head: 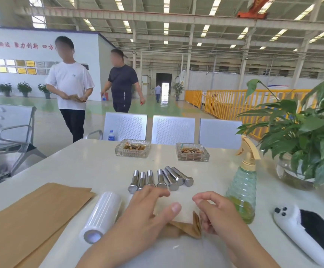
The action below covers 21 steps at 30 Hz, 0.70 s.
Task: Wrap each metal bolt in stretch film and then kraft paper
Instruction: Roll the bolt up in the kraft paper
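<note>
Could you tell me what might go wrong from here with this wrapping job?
The left hand reaches toward the bare bolts; brushing them could roll one across the table. The film roll lies on its side and might roll too. The spray bottle stands close by the right hand, so an elbow could tip it.

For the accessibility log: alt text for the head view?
Two bare hands, left hand and right hand, work over a kraft paper piece on a white table. Seven bolts lie just beyond, film roll and paper sheets at left, spray bottle at right.
</note>
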Available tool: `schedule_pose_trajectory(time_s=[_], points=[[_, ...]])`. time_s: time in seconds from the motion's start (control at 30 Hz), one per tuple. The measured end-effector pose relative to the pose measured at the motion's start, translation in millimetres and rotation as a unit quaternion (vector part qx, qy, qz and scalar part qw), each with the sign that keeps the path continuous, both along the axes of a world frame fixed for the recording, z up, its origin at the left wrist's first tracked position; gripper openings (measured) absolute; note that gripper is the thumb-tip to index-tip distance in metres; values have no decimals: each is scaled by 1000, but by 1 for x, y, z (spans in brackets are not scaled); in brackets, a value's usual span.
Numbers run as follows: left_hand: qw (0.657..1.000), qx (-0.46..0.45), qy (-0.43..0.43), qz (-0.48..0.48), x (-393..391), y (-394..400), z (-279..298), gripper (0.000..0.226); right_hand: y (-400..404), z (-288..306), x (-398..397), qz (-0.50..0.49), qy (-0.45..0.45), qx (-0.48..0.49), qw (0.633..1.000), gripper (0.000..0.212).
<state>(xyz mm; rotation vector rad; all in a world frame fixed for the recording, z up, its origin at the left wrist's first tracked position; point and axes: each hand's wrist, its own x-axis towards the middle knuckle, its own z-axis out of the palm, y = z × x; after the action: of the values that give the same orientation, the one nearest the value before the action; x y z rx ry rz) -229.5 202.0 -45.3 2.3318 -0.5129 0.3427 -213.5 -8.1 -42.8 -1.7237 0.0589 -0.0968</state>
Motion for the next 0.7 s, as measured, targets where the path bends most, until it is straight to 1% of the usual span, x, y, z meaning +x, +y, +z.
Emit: schedule_pose_trajectory(time_s=[0.03, 0.07, 0.1, 0.13, 0.17, 0.2, 0.23, 0.27, 0.33, 0.37, 0.43, 0.53, 0.57, 0.6, 0.63, 0.7], points=[[1000, 0, -2, 26, -5, 4, 1, 42, -1, -1, -1, 0, 2, 10, 1000, 11], [999, 9, 3, 46, -10, 10, 3, 19, -2, -1, -1, 2, 4, 22, 1000, 12], [998, 18, 20, 58, -15, 16, 5, 17, -4, -1, -2, 5, 7, 33, 999, 13], [997, 23, 38, 70, -18, 22, 6, 32, -5, -2, -3, 9, 9, 41, 999, 14], [994, 34, 71, 76, -21, 27, 5, 37, -7, -3, -3, 12, 10, 45, 999, 16], [990, 65, 94, 85, -23, 30, 6, 37, -8, -3, -4, 16, 10, 46, 999, 17], [986, 95, 98, 91, -27, 30, 9, 35, -9, -4, -4, 20, 9, 47, 999, 18], [986, 107, 89, 93, -29, 31, 10, 34, -9, -5, -4, 23, 7, 48, 999, 19], [991, 84, 65, 88, -30, 33, 11, 36, -10, -6, -6, 27, 6, 56, 998, 21], [990, 86, 60, 94, -30, 35, 12, 33, -10, -7, -7, 29, 6, 61, 998, 22], [984, 135, 66, 94, -31, 35, 15, 32, -12, -8, -8, 33, 5, 72, 997, 23], [964, 224, 104, 95, -30, 32, 20, 50, -15, -9, -9, 41, 2, 83, 996, 24], [960, 229, 124, 103, -30, 30, 23, 53, -14, -9, -9, 44, 0, 84, 995, 24], [957, 227, 140, 112, -31, 28, 28, 50, -14, -10, -9, 48, -3, 84, 995, 25], [961, 206, 146, 116, -31, 26, 30, 43, -13, -10, -9, 53, -7, 81, 995, 25], [975, 115, 146, 121, -28, 23, 33, 20, -11, -11, -10, 70, -14, 77, 994, 27]])
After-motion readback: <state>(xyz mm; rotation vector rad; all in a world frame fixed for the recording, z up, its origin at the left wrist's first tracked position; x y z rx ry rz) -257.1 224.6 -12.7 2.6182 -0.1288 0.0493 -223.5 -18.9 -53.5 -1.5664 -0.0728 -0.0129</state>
